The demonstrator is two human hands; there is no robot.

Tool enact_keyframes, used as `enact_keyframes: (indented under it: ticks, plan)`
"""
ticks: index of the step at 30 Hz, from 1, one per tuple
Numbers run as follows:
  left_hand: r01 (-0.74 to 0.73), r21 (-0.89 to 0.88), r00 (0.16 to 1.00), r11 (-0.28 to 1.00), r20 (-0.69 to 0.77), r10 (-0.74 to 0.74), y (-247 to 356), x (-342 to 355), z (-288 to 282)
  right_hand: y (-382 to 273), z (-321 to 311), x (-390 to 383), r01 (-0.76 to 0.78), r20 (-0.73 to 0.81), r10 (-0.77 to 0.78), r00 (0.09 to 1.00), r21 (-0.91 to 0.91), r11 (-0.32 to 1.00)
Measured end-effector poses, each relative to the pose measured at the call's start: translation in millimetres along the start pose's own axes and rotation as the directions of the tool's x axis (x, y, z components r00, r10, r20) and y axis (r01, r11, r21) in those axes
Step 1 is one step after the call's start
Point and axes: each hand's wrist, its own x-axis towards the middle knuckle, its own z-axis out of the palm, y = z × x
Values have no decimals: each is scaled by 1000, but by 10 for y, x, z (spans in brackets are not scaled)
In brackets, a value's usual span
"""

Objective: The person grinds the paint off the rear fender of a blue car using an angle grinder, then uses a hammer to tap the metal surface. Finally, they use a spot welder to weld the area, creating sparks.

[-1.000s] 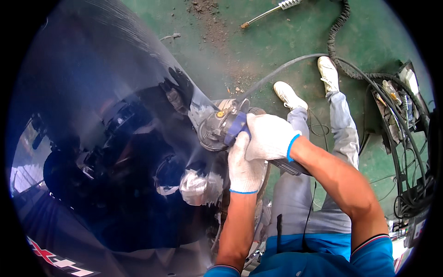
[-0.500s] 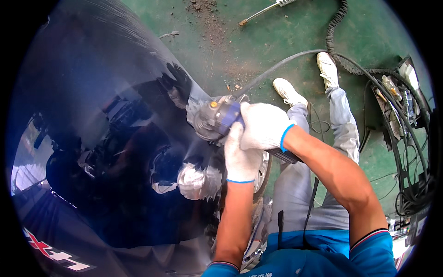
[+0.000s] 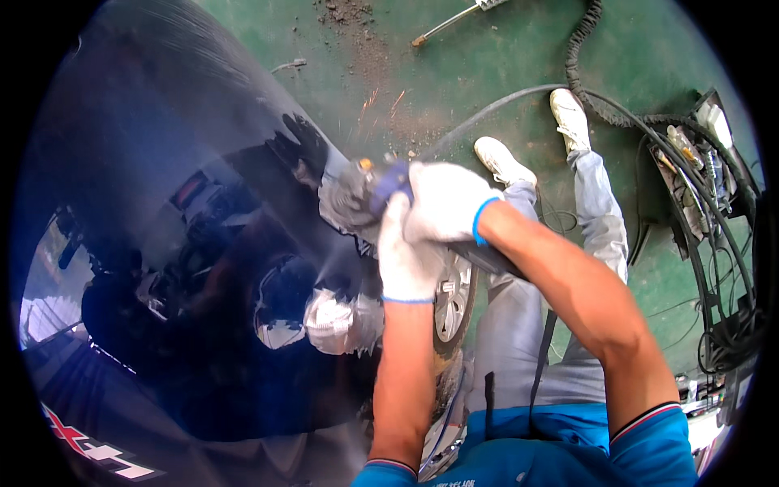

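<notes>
Grinder (image 3: 373, 191) gripped by white-gloved right hand (image 3: 451, 200) from above and left hand (image 3: 409, 261) from nearer side; its head at edge of dark blue car panel (image 3: 243, 109), orange sparks (image 3: 398, 101) beyond.

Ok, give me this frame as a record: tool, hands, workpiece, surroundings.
Tool: power tool, blue collar, head blurred at the panel's edge
Right hand: white-gloved right hand closed around the tool
Left hand: white-gloved left hand against the tool, fingers hidden
Workpiece: glossy dark blue panel
Near hands: wheel, partly hidden
Floor: green floor, dark debris
Air: orange spark-like streaks
</notes>
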Motion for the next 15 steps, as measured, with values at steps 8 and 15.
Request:
enact_keyframes:
  ticks: [8,15]
  plan:
    - [-18,-63,1000,998,20,19,-125,120,-89,2,-8,2,-13,27,15,1000,-51,999]
    - [28,-18,995,999,-93,-29,-286,-296,-151,238,232,-237,56,34,-58,998,42,998]
